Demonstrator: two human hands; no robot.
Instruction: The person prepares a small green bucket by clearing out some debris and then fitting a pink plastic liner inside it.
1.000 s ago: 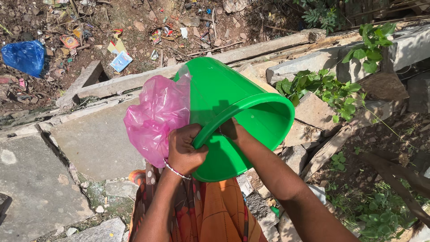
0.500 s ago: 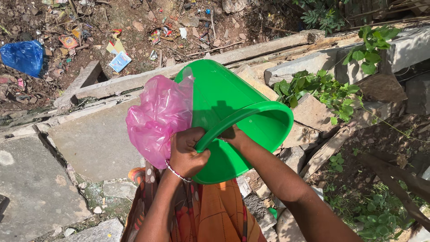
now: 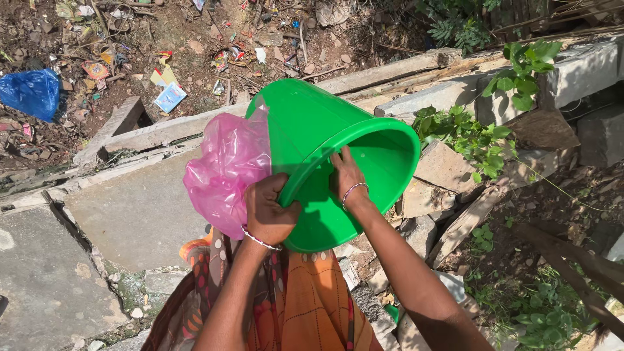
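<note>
One green bucket held tipped, mouth toward the person, above the stone slabs; open ground beyond the ledge, littered. Left hand fingers clamped over the near rim, pinning one pink plastic bag against the outer wall. Right hand reaches inside, fingers together and flat on the inner wall. One blue bag among the litter. Bucket base hidden.
</note>
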